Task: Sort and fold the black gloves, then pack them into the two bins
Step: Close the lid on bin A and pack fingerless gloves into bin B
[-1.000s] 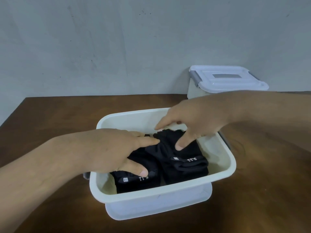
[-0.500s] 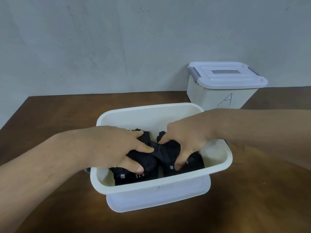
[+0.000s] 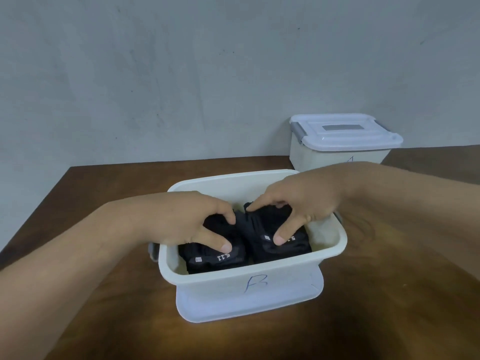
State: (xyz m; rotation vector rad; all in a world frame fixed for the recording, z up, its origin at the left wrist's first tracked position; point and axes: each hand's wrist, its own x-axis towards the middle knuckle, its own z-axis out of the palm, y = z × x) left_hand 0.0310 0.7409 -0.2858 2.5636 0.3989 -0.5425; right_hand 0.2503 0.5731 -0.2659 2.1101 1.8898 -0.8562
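**Operator:** What's on my left?

**Spotter:** The brown table (image 3: 104, 193) runs out that way under your forearm. Your left hand (image 3: 181, 219) reaches over the rim into the open bin (image 3: 207, 279), the one with a B on its near wall. Your fingers are curled, your thumb is pressed down, and you grip the left glove bundle (image 3: 215, 261). That bundle lies folded in the bin's near left part, with its white "5.11" print facing up.

**Operator:** And the middle?

**Spotter:** Both black bundles sit inside that bin, side by side and touching. The bin stands on a flat lid (image 3: 246, 305) that sticks out below its near wall.

**Operator:** My right?

**Spotter:** Your right hand (image 3: 304, 201) comes in over the far right corner. Its forefinger and thumb are hooked round the right glove bundle (image 3: 296, 245), pinching it from back and front. Behind your forearm, by the grey wall (image 3: 181, 87), the closed bin (image 3: 324, 158) stands well apart with its cover (image 3: 345, 135) on. Your arm hides most of its letter.
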